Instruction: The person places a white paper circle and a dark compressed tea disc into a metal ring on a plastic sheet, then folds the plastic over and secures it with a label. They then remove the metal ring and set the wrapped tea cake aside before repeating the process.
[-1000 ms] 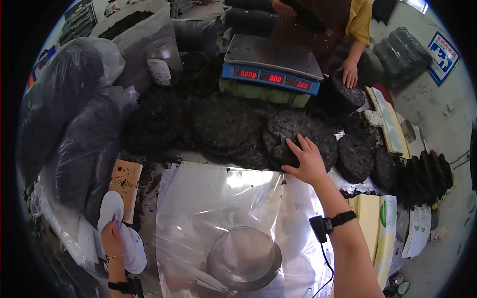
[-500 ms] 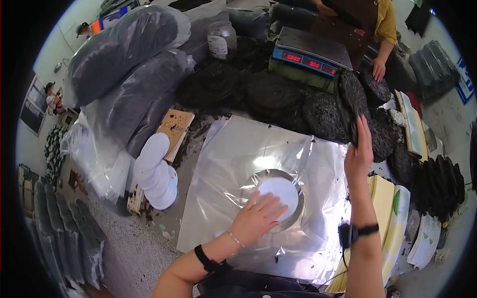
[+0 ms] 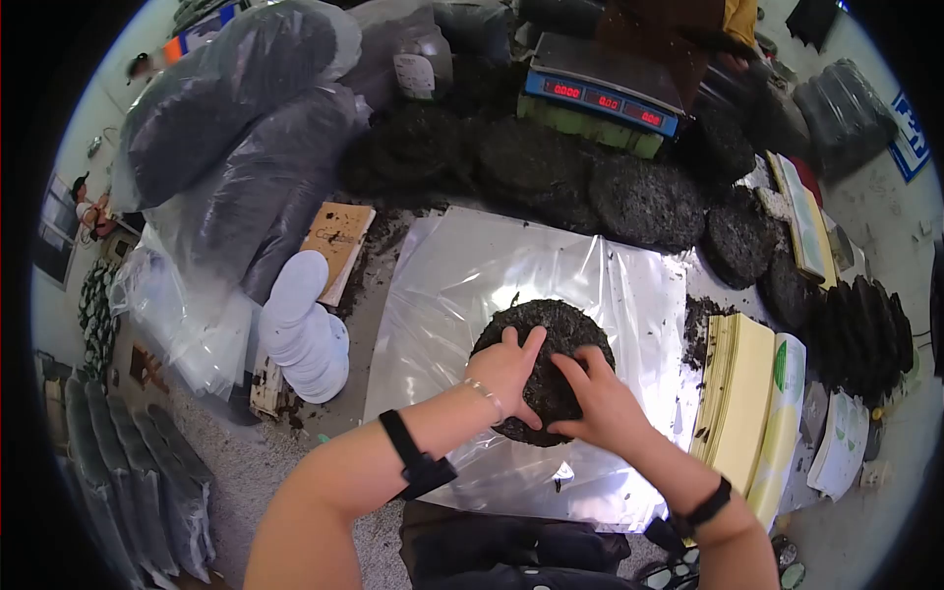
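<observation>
A round, dark, rough-textured cake lies flat on the shiny clear plastic sheets. My left hand rests on its left part with the fingers spread. On its right part lies my right hand, fingers apart and touching the top. Neither hand is closed round the cake. The white paper disc and the metal ring seen earlier are hidden now. Fanned white paper discs sit to the left, beside a brown booklet.
More dark cakes line the back. Behind them stands a scale with red digits. Stuffed plastic bags are piled at back left. Yellow paper stacks lie at right. A co-worker stands behind the scale.
My right hand has come from the cakes at the back right to the middle, where a dark cake now covers the white disc. My left hand now rests on that cake.
</observation>
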The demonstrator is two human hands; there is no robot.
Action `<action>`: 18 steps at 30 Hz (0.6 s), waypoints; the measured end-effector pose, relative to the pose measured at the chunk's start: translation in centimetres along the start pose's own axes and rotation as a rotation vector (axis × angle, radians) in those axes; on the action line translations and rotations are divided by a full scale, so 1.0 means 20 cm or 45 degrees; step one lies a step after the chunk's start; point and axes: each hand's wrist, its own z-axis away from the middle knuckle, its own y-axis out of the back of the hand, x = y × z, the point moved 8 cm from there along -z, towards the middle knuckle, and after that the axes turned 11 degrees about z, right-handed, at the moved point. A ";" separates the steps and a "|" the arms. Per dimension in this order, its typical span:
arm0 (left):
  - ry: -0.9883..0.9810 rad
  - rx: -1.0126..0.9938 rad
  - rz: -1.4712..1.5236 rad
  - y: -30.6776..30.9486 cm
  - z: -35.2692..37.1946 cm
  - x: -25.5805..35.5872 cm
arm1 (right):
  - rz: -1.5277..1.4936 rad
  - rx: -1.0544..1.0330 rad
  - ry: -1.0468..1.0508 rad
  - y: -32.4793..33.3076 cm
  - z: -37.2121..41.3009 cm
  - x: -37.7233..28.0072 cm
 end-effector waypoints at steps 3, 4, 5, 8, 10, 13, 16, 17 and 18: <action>0.195 -0.134 -0.108 -0.06 -0.09 -0.03 | 0.221 -0.506 -0.301 -0.15 -0.20 0.10; 0.217 -0.128 -0.101 -0.08 -0.10 -0.06 | 0.250 -0.539 -0.295 -0.20 -0.22 0.13; 0.238 -0.124 -0.093 -0.11 -0.12 -0.09 | 0.278 -0.574 -0.291 -0.26 -0.23 0.16; 0.282 -0.107 -0.222 -0.29 -0.18 -0.18 | 0.330 -0.512 -0.328 -0.48 -0.18 0.22; 0.296 -0.101 -0.328 -0.30 -0.23 -0.20 | 0.257 -0.431 -0.311 -0.50 -0.21 0.28; 0.315 -0.155 -0.329 -0.32 -0.26 -0.20 | 0.243 -0.393 -0.293 -0.49 -0.21 0.28; 0.286 -0.143 -0.267 -0.25 -0.21 -0.17 | 0.224 -0.472 -0.280 -0.40 -0.21 0.21; 0.246 -0.140 -0.180 -0.22 -0.20 -0.16 | 0.217 -0.460 -0.233 -0.35 -0.23 0.20; 0.143 -0.128 -0.038 -0.18 -0.15 -0.14 | 0.077 -0.510 -0.284 -0.33 -0.23 0.22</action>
